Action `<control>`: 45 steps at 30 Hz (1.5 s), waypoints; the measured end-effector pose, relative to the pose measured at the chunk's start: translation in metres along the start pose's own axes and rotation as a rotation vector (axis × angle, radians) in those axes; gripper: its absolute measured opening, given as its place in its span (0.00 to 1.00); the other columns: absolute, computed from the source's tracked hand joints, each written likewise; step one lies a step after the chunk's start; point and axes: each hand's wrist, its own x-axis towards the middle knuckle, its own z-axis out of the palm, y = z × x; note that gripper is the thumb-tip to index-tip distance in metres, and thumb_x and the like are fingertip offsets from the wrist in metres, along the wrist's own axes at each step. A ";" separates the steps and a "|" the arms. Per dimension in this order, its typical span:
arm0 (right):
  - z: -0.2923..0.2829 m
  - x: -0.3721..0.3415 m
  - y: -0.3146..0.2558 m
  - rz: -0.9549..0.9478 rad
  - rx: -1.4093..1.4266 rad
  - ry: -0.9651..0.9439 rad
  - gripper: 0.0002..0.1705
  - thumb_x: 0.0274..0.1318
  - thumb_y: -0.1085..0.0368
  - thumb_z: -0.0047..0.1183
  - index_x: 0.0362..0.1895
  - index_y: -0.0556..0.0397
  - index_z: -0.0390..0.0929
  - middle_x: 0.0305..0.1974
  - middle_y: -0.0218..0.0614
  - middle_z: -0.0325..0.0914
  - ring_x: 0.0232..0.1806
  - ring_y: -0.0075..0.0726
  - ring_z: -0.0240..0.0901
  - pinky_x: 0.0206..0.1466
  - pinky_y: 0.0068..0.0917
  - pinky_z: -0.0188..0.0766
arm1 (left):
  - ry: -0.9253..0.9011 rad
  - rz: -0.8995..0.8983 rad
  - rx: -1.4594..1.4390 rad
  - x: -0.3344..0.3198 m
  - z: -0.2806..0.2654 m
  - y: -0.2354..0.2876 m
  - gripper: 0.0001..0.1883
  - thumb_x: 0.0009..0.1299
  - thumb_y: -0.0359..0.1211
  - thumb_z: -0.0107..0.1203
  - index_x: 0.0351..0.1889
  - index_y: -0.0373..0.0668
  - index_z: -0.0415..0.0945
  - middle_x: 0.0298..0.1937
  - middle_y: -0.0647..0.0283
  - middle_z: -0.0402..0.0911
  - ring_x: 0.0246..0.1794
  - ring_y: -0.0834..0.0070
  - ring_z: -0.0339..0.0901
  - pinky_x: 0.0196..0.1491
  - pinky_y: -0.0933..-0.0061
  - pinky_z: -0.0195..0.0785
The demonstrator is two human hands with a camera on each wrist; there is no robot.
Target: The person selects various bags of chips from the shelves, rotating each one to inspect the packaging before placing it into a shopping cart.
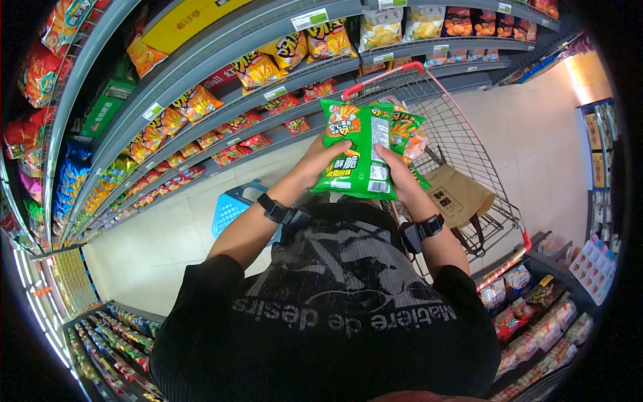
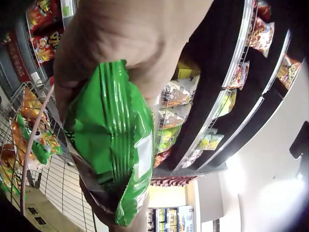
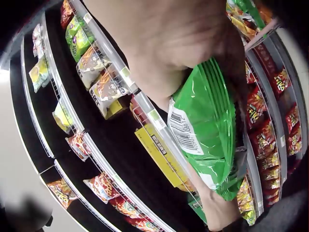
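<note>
A green snack bag (image 1: 358, 157) is held up in front of the chest, its printed back with a barcode facing the head view. My left hand (image 1: 323, 159) grips its left side with the thumb lying over the front. On the other side my right hand (image 1: 399, 173) holds it the same way, thumb across the printing. The fingers behind the bag are hidden in the head view. From the left wrist, the crimped end of the green bag (image 2: 113, 130) shows below the hand. In the right wrist view, the barcode side of the green bag (image 3: 203, 125) shows.
Behind the bag stands a wire shopping cart (image 1: 462, 127), holding more snack bags (image 1: 414, 137) and a tan tote bag (image 1: 455, 194). A blue plastic basket (image 1: 231, 211) is on the floor at left. Shelves of snack bags (image 1: 254, 70) curve around the front and left.
</note>
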 end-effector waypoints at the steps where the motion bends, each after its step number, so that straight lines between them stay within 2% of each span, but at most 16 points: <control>1: -0.001 0.001 0.000 0.007 0.001 -0.005 0.27 0.62 0.57 0.54 0.59 0.61 0.66 0.49 0.41 0.77 0.46 0.33 0.78 0.48 0.30 0.77 | 0.002 -0.009 0.003 0.000 0.001 0.001 0.26 0.69 0.35 0.57 0.62 0.37 0.62 0.55 0.58 0.76 0.50 0.72 0.78 0.49 0.69 0.76; 5: -0.004 0.002 0.000 -0.045 -0.052 0.028 0.29 0.59 0.60 0.57 0.60 0.60 0.64 0.50 0.42 0.76 0.46 0.35 0.78 0.48 0.31 0.77 | -0.007 0.050 0.016 0.002 0.002 0.002 0.30 0.68 0.35 0.59 0.64 0.36 0.59 0.56 0.55 0.74 0.51 0.71 0.77 0.52 0.69 0.74; 8: -0.010 0.010 0.004 -0.209 -0.232 0.128 0.31 0.56 0.65 0.58 0.61 0.61 0.61 0.51 0.42 0.75 0.47 0.35 0.77 0.49 0.31 0.76 | 0.330 0.258 0.386 0.016 -0.010 -0.025 0.35 0.66 0.37 0.61 0.67 0.36 0.56 0.57 0.54 0.73 0.53 0.69 0.75 0.53 0.67 0.73; 9: -0.011 0.013 0.004 -0.275 -0.308 0.166 0.32 0.55 0.67 0.59 0.62 0.61 0.60 0.51 0.43 0.75 0.48 0.35 0.76 0.49 0.30 0.75 | 0.334 0.330 0.621 0.020 -0.018 -0.023 0.39 0.64 0.38 0.64 0.68 0.35 0.54 0.57 0.51 0.71 0.56 0.66 0.73 0.53 0.66 0.71; 13: -0.012 0.018 0.010 -0.478 -0.477 0.183 0.37 0.55 0.68 0.59 0.67 0.59 0.56 0.55 0.44 0.70 0.55 0.35 0.70 0.56 0.33 0.70 | 0.028 0.124 0.542 0.014 -0.004 -0.009 0.38 0.63 0.39 0.64 0.66 0.35 0.57 0.57 0.52 0.70 0.58 0.68 0.70 0.54 0.68 0.69; 16: 0.000 0.010 0.013 -0.607 -0.513 0.003 0.36 0.56 0.68 0.58 0.67 0.57 0.57 0.56 0.42 0.70 0.56 0.36 0.68 0.58 0.33 0.68 | 0.170 0.338 0.700 0.012 0.004 -0.009 0.34 0.64 0.40 0.63 0.63 0.36 0.62 0.60 0.54 0.69 0.58 0.70 0.70 0.53 0.71 0.70; 17: -0.004 0.008 0.012 -0.635 -0.699 -0.038 0.31 0.57 0.68 0.57 0.64 0.57 0.63 0.56 0.39 0.70 0.57 0.36 0.68 0.56 0.32 0.69 | 0.108 0.427 0.521 0.013 0.008 -0.007 0.32 0.62 0.40 0.65 0.60 0.34 0.65 0.56 0.54 0.73 0.53 0.70 0.73 0.53 0.72 0.68; 20: 0.001 -0.002 0.003 -0.520 -0.541 -0.072 0.26 0.58 0.67 0.57 0.60 0.58 0.67 0.56 0.39 0.69 0.57 0.35 0.68 0.55 0.32 0.70 | 0.118 0.214 0.331 0.025 -0.012 -0.012 0.28 0.64 0.38 0.63 0.58 0.34 0.66 0.55 0.56 0.75 0.50 0.71 0.74 0.53 0.72 0.67; 21: -0.026 0.019 0.016 -0.639 -0.578 0.017 0.27 0.58 0.64 0.58 0.60 0.57 0.66 0.54 0.41 0.70 0.55 0.34 0.69 0.54 0.32 0.71 | 0.105 0.189 0.238 0.024 -0.011 -0.012 0.26 0.66 0.37 0.60 0.58 0.35 0.67 0.53 0.58 0.77 0.49 0.72 0.76 0.54 0.71 0.68; 24: -0.038 0.018 0.007 -0.559 -0.553 0.076 0.32 0.59 0.61 0.58 0.63 0.59 0.60 0.55 0.44 0.70 0.55 0.35 0.70 0.56 0.32 0.70 | -0.015 -0.045 -0.074 0.023 -0.016 -0.018 0.25 0.67 0.38 0.58 0.59 0.38 0.67 0.54 0.59 0.77 0.52 0.71 0.76 0.54 0.68 0.69; 25: -0.039 0.011 0.006 -0.286 -0.293 0.032 0.37 0.60 0.58 0.57 0.66 0.62 0.54 0.57 0.45 0.68 0.56 0.36 0.69 0.57 0.33 0.69 | -0.054 -0.182 -0.086 0.020 -0.015 -0.015 0.26 0.70 0.41 0.55 0.62 0.38 0.66 0.57 0.58 0.76 0.54 0.69 0.76 0.56 0.67 0.70; 28: -0.042 0.000 0.017 -0.144 -0.147 -0.021 0.39 0.61 0.58 0.56 0.67 0.64 0.51 0.58 0.46 0.67 0.58 0.37 0.68 0.59 0.34 0.68 | -0.120 -0.363 -0.151 0.029 -0.015 -0.024 0.28 0.71 0.44 0.53 0.63 0.37 0.64 0.59 0.56 0.74 0.54 0.69 0.76 0.56 0.67 0.71; 32: -0.059 0.000 0.021 -0.178 -0.195 0.170 0.31 0.61 0.59 0.55 0.62 0.60 0.59 0.53 0.40 0.73 0.52 0.32 0.73 0.54 0.32 0.72 | -0.184 -0.207 0.336 0.030 0.003 -0.016 0.38 0.69 0.57 0.51 0.67 0.38 0.58 0.61 0.55 0.72 0.57 0.70 0.74 0.55 0.70 0.71; 36: -0.096 0.012 0.026 -0.210 -0.166 0.292 0.28 0.61 0.60 0.56 0.60 0.59 0.63 0.50 0.39 0.75 0.49 0.32 0.74 0.51 0.30 0.73 | -0.132 -0.324 0.527 0.045 -0.005 -0.034 0.42 0.68 0.52 0.55 0.70 0.38 0.50 0.60 0.52 0.72 0.55 0.67 0.75 0.52 0.65 0.72; 44: -0.174 0.020 0.035 -0.315 -0.318 0.400 0.26 0.61 0.60 0.55 0.59 0.58 0.63 0.51 0.38 0.74 0.47 0.31 0.75 0.47 0.30 0.76 | -0.203 -0.165 0.625 0.066 -0.023 -0.054 0.26 0.71 0.39 0.51 0.66 0.42 0.62 0.54 0.63 0.76 0.48 0.74 0.78 0.48 0.71 0.71; 45: -0.186 0.020 0.037 -0.280 -0.356 0.424 0.34 0.59 0.61 0.57 0.64 0.60 0.58 0.52 0.42 0.73 0.48 0.34 0.75 0.48 0.32 0.75 | -0.201 -0.167 0.617 0.067 -0.026 -0.054 0.26 0.71 0.39 0.50 0.66 0.42 0.62 0.54 0.64 0.77 0.47 0.75 0.77 0.48 0.72 0.71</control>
